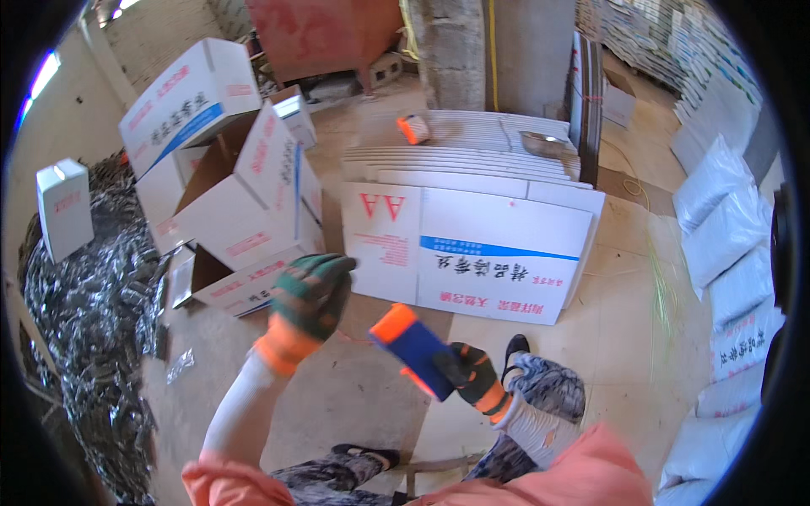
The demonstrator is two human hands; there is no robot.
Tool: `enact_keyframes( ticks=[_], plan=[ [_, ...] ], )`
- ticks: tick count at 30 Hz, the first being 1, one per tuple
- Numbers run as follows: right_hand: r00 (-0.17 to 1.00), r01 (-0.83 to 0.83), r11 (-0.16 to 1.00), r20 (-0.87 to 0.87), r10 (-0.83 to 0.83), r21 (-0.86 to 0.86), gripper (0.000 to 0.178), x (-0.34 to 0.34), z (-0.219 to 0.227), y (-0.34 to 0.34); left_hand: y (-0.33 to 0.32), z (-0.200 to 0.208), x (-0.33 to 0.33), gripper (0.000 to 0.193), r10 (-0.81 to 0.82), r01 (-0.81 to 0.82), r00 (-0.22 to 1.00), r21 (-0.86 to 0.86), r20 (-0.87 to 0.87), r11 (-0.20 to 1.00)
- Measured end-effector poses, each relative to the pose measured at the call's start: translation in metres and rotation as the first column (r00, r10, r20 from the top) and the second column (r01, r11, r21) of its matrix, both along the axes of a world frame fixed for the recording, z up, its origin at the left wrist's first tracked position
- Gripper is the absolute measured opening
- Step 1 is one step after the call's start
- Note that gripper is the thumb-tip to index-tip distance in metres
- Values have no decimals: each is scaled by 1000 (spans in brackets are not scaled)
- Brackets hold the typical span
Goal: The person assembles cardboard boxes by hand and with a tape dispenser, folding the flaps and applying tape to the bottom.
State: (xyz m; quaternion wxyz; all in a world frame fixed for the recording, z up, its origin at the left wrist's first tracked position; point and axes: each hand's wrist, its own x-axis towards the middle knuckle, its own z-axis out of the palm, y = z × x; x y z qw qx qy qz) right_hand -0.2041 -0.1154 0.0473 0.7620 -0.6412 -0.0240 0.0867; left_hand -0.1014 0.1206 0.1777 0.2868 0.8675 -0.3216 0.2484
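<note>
My right hand [474,375], in a dark green and orange work glove, grips one end of a blue and orange tape dispenser [413,347]. The tool is tilted in front of my body, its orange end up and to the left. My left hand [312,295], in a matching glove, is raised on the left with its fingers stretched to the right and loosely bent. Nothing shows in it, though its palm side is hidden. Beyond both hands, a flat white carton [498,228] with a blue stripe leans against a row of folded cartons [472,160].
Opened white boxes [253,190] are piled at the left, beside a heap of dark shiny packets [84,287]. A second orange and white tape dispenser [413,129] and a metal bowl [544,144] rest on the folded cartons. White sacks [726,236] line the right side.
</note>
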Motion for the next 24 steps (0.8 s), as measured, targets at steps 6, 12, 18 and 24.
enact_keyframes(
  ticks=[6,12,18,24],
  plan=[
    [989,149,979,8,-149,-142,30,15,11,-55,-107,-186,195,52,14,76,991,659,-129,749],
    [973,209,974,-84,-216,-86,29,25,46,-80,-206,-240,294,71,316,-220,948,640,-37,736],
    [973,80,974,-231,-30,212,27,25,49,-98,-192,-289,297,69,368,-192,930,867,11,461],
    [999,31,987,-30,-27,158,50,-1,25,-75,-198,-239,309,80,441,-170,894,853,-77,493]
  ],
)
